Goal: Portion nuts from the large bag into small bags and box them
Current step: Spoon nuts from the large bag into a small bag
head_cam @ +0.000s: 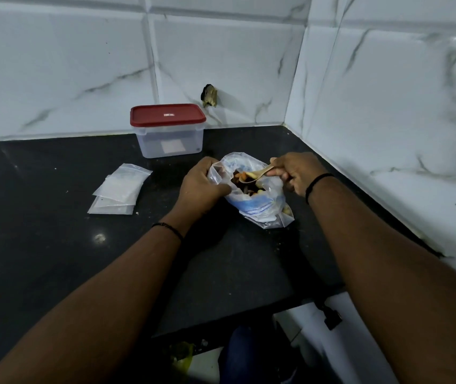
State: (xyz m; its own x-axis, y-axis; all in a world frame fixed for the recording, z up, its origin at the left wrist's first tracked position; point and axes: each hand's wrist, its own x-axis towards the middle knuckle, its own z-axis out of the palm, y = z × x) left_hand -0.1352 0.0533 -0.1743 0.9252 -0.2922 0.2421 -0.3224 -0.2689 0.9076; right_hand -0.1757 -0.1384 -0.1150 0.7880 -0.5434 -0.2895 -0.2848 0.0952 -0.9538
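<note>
The left hand (200, 187) grips the big clear plastic bag (260, 200), mouth up. The right hand (294, 173) pinches a small wooden spoon (257, 174), bowl pointing left over the nuts (244, 184).

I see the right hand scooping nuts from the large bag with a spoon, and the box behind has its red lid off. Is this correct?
Not quite: the head view shows the red lid on the box. The rest holds: the right hand scoops from the large bag with a spoon.
</note>
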